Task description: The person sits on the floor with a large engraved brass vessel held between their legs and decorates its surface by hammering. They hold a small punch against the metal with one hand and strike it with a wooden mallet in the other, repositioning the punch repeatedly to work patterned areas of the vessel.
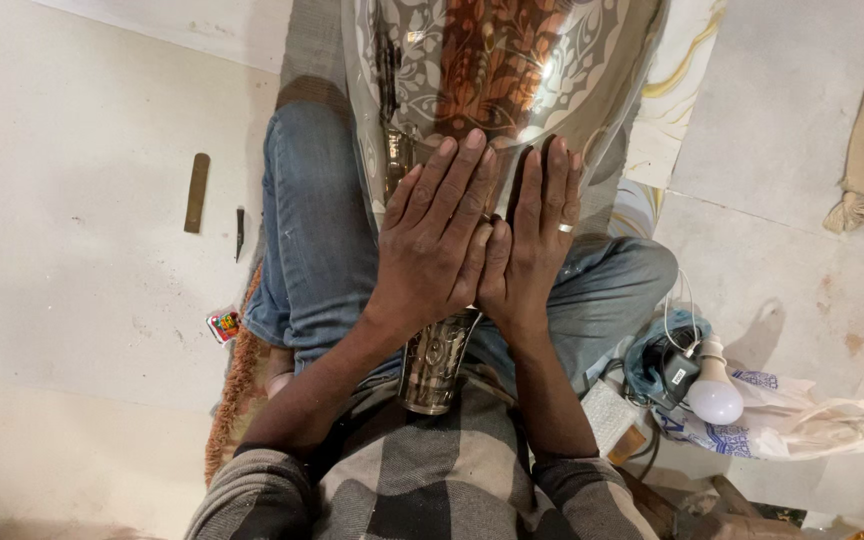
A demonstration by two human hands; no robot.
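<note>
Vessel: a large engraved metal vase [497, 70] lies across the person's lap, its narrow neck [436, 365] pointing back at the torso and its wide body running away from the camera.
Long axis: runs nearly straight from the chest outward, tilted a little to the right at the far end.
Left hand [439, 235]: open and flat, palm down on the lower body of the vase, fingers spread toward the wide end; it grips nothing.
Right hand [535, 235]: also open and flat, pressed beside the left one, thumbs touching; a ring shows on one finger.
Nearer hand: both sit level on the vase, so neither leads.
Surface: seems to be wrapped in clear film, though the glare makes that hard to tell.
Floor, left: a flat brass strip [196, 192] and a small dark tool [239, 232] lie well apart from the hands.
Floor, right: a white bulb [715, 393] on a plastic bag [792, 420].
</note>
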